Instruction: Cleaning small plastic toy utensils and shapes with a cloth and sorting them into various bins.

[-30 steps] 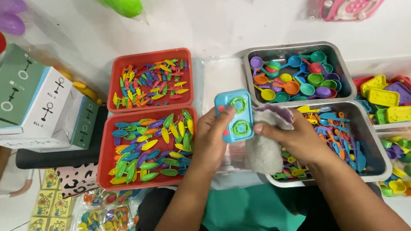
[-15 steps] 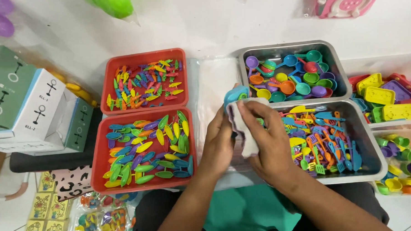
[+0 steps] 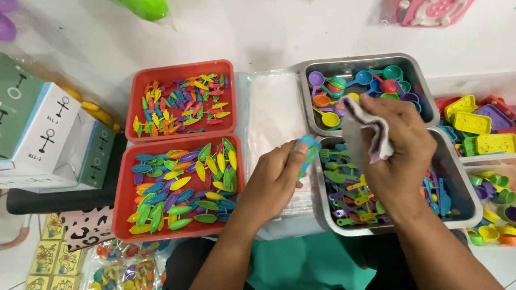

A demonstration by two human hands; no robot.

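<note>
Our left hand (image 3: 271,181) grips the blue toy stove (image 3: 308,152) edge-on; our right hand (image 3: 395,151) clutches what seems a cloth (image 3: 366,132); we wipe gently.

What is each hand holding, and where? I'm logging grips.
Left hand pinches the blue toy stove by its edge; right hand clutches a bunched cloth.

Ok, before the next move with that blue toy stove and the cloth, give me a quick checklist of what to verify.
1. Left hand grips the blue plastic toy stove: ok.
2. Right hand holds the grey and purple cloth: ok.
3. Cloth touching stove: not ok, they are apart.
4. Stove face visible for inspection: not ok, it is edge-on.
5. Stove clean: cannot tell.
6. Lower steel tray of utensils unobstructed: not ok, the right hand covers part.
</note>
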